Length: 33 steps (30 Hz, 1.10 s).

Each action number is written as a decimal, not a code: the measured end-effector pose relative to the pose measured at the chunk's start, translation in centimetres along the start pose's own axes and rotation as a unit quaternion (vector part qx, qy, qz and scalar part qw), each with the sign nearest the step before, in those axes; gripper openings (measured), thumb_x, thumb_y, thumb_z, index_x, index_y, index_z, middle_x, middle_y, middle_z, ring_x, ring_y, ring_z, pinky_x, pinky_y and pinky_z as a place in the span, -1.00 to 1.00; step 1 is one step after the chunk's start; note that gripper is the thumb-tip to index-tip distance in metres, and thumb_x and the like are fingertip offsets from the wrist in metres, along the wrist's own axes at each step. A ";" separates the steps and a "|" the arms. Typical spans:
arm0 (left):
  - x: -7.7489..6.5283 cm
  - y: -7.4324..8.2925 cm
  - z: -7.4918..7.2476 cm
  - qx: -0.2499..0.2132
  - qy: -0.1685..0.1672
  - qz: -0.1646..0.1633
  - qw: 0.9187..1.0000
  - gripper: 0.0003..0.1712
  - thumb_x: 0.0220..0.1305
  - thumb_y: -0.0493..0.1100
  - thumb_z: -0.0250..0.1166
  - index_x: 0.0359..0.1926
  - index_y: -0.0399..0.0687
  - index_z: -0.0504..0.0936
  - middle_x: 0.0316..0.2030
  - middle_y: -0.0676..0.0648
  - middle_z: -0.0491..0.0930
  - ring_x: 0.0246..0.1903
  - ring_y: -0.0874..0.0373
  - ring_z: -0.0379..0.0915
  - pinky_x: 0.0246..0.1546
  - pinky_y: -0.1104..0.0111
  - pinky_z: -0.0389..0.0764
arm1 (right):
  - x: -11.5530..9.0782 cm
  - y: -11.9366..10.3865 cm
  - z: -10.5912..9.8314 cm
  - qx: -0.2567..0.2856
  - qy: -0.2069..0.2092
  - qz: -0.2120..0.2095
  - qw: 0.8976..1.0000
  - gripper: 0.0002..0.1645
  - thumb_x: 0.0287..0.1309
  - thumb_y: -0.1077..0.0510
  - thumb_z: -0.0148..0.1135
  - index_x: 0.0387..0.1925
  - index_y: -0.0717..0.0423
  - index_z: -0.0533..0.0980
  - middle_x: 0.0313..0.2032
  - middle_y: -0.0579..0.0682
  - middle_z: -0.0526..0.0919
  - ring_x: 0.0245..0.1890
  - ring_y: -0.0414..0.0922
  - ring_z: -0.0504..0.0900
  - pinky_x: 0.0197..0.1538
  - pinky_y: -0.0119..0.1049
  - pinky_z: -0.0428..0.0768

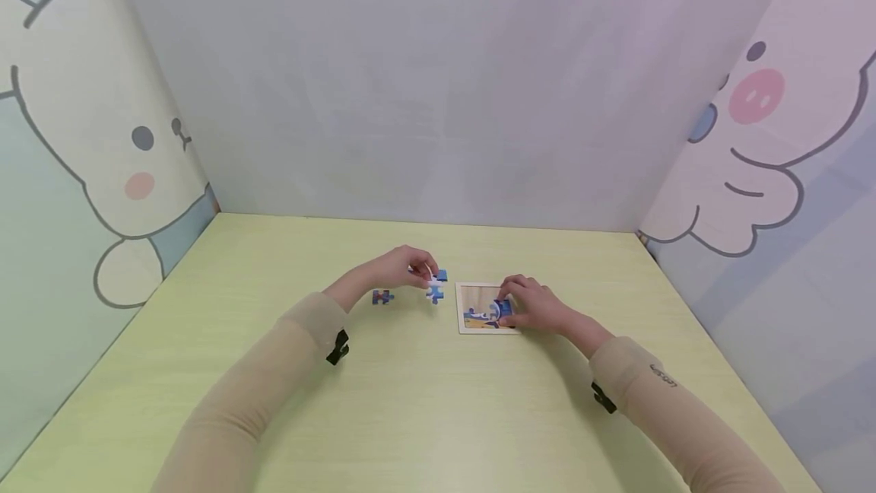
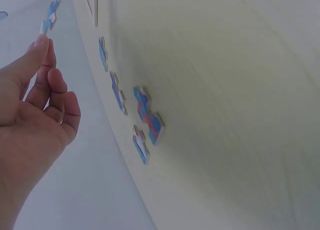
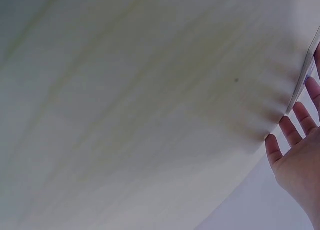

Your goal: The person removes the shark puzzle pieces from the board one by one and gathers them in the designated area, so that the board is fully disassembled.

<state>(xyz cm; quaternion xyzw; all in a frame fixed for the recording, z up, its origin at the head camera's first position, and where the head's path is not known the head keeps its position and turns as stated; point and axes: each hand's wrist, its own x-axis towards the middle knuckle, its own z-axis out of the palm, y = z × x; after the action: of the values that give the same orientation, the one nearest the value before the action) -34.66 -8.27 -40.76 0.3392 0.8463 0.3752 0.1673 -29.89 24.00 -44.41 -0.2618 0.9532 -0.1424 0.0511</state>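
My left hand (image 1: 404, 266) pinches a blue and white jigsaw piece (image 2: 51, 12) between thumb and fingertips, raised above the table to the left of the wooden puzzle tray (image 1: 460, 310). My right hand (image 1: 537, 306) lies over the tray's right side, with its thumb and fingers around a dark blue piece (image 1: 506, 310) inside it. In the right wrist view its fingers (image 3: 291, 132) are extended, with tips at the tray's edge and the table. Blue and orange pieces (image 1: 479, 321) fill the tray's lower part; bare wood shows above them.
A red and blue piece (image 2: 148, 115) lies on the table (image 1: 424, 402) left of the tray, among several other loose pieces such as a blue and white one (image 2: 141, 145). A pale curtain wall (image 1: 424, 97) stands behind the table, with cartoon-printed sides.
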 end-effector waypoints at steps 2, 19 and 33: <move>-0.3 -0.5 -0.2 0.004 0.000 -0.007 1.000 -0.76 0.20 -0.26 0.30 -0.09 -0.13 0.59 -0.32 0.03 0.59 -0.26 0.20 0.50 -0.12 0.36 0.51 | 0.0 0.0 0.0 -0.001 0.003 -0.003 1.000 -0.53 0.01 -0.18 0.36 -0.08 -0.11 0.48 0.22 0.11 0.37 0.21 0.15 0.31 0.12 0.24 0.29; -1.8 -3.2 0.1 0.023 0.009 -0.066 0.998 -0.82 0.17 -0.31 0.31 -0.17 -0.09 0.59 -0.38 0.01 0.55 -0.36 0.18 0.42 -0.25 0.40 0.48 | -0.2 0.3 0.0 0.000 0.010 -0.020 1.000 -0.52 0.00 -0.22 0.35 -0.09 -0.10 0.48 0.19 0.12 0.39 0.19 0.17 0.33 0.09 0.25 0.30; -1.0 -2.9 0.2 0.061 0.037 -0.054 0.996 -0.80 0.18 -0.28 0.31 -0.14 -0.10 0.61 -0.35 0.05 0.57 -0.34 0.17 0.39 -0.24 0.35 0.45 | -0.1 0.4 0.0 -0.002 0.011 -0.023 1.000 -0.52 0.00 -0.22 0.35 -0.09 -0.13 0.49 0.15 0.04 0.42 0.17 0.10 0.36 0.10 0.19 0.32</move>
<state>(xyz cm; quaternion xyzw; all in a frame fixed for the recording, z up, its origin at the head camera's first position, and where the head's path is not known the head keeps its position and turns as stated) -35.14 -10.22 -43.03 0.2881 0.8905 0.3254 0.1345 -30.00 24.39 -44.57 -0.2818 0.9478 -0.1442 0.0370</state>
